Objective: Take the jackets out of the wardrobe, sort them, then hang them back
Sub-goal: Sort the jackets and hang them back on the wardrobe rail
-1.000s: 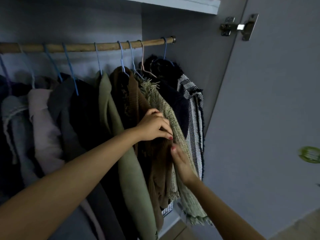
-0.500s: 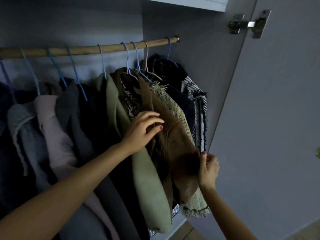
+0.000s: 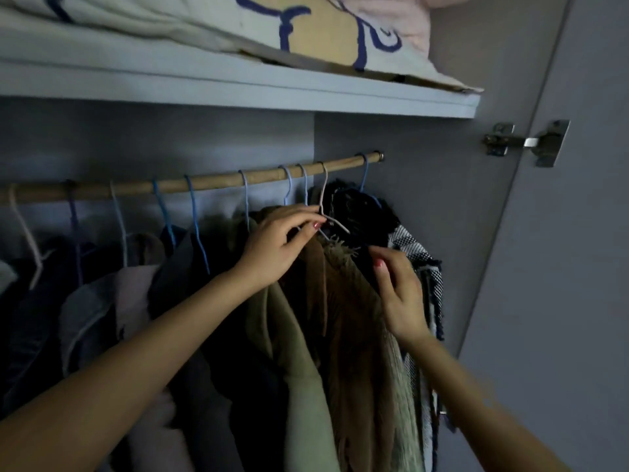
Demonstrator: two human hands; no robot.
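Head view: wooden rail (image 3: 211,181) spans the wardrobe interior below a white shelf (image 3: 238,86), which carries folded bedding (image 3: 306,32). Jackets hang from the rail on wire hangers, packed close together along its full length.

Left hand (image 3: 277,248) is raised to the necks of the hangers near the right end of the rail. Thumb and forefinger are curled and pinch the wire of the pale pink hanger (image 3: 325,202) just below its hook (the exact contact is partly hidden by the fingers). That hook is on the rail.

Right hand (image 3: 400,294) is held just right of the brown corduroy jacket (image 3: 347,318), fingers loosely bent, thumb and forefinger close together. Whether they pinch any fabric cannot be told.

Adjacent garments: olive jacket (image 3: 289,335) touching the brown one on its left; fringed woven jacket (image 3: 405,386) on its right; black-and-white checked jacket (image 3: 425,267) at the far right, next to the open door (image 3: 561,267) with its metal hinge (image 3: 527,143)
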